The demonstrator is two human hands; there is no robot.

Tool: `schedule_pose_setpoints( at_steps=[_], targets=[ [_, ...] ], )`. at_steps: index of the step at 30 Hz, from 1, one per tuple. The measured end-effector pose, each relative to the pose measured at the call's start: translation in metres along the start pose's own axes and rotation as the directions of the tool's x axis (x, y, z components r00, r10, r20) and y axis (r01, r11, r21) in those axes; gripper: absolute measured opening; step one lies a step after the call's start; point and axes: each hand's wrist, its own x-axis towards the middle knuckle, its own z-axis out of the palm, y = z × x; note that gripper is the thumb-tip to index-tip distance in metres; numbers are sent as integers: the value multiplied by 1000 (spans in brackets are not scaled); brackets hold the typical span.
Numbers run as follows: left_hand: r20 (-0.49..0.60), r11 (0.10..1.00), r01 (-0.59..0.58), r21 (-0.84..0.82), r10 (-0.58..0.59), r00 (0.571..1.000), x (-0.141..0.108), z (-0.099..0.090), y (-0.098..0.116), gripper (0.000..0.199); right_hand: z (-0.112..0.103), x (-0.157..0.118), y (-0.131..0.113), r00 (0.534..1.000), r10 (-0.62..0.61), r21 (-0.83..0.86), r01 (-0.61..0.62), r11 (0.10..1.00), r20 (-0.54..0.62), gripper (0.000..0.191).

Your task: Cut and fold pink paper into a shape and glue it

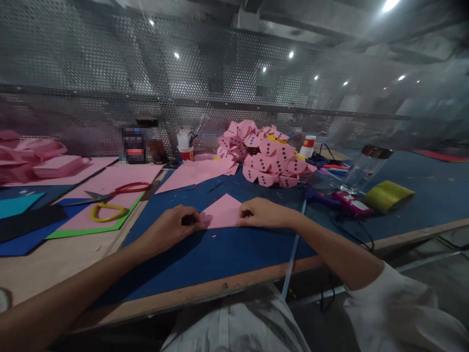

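I have both hands down on a folded pink paper at centre of the blue mat: my left hand pinches its 9 o'clock corner, my right hand presses its 3 o'clock edge. At 12 o'clock a white cup holds tools; at 2 o'clock stands a clear lidded jar, contents unclear

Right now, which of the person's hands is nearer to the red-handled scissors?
Left. The left hand lies right of the red-handled scissors, pressing the pink paper; the right hand presses its far side, farther away.
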Motion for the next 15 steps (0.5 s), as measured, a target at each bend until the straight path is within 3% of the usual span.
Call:
schedule_pose_setpoints(
  at_steps=[15],
  targets=[
    [11,1000,-12,-10,12,1000,3,0,-3,37,-12,-5,16,995,-35,58,30,998,95,23]
  ],
)
